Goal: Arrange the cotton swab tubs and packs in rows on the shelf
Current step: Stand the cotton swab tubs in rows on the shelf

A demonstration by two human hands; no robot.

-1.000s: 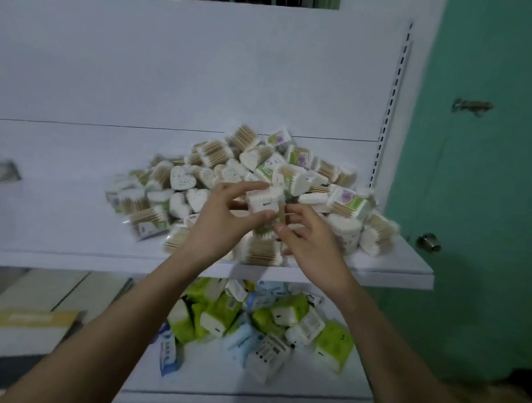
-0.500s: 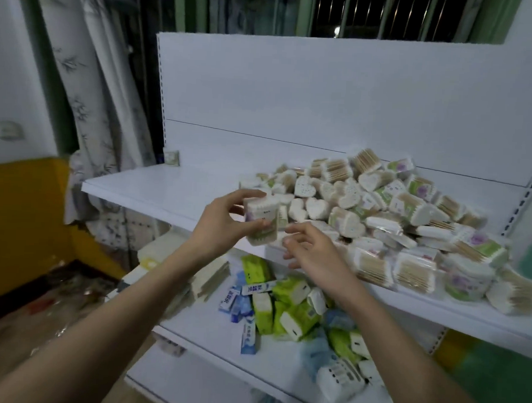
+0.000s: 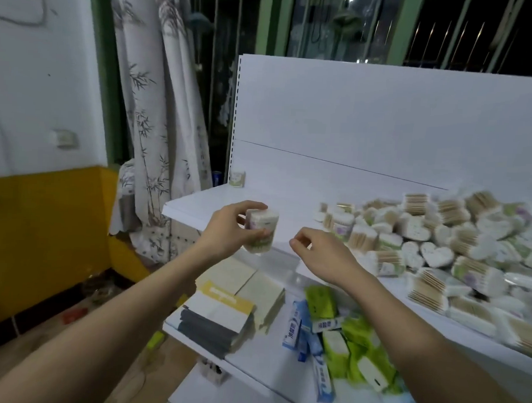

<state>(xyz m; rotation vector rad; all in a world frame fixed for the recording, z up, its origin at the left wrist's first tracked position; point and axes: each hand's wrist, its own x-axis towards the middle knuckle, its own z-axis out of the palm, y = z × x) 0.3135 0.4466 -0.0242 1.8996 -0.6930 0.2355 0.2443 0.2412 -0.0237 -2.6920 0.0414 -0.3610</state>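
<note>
Left hand [image 3: 227, 230] grips a round swab tub [image 3: 261, 230] above the shelf [image 3: 292, 202] front edge; right hand [image 3: 325, 255], fingers loosely curled and empty, beside it; heaped packs [image 3: 439, 245] on shelf's right

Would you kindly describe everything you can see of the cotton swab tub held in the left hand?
The cotton swab tub is a clear plastic cylinder with a pale lid, packed with wooden-stemmed swabs and wrapped by a label with faint purple and green print. The left hand grips it by the side, thumb low and fingers over the top, roughly upright and tilted slightly. It hangs in the air at the front edge of the white shelf, touching nothing but the hand. Motion blur hides the label text.
</note>
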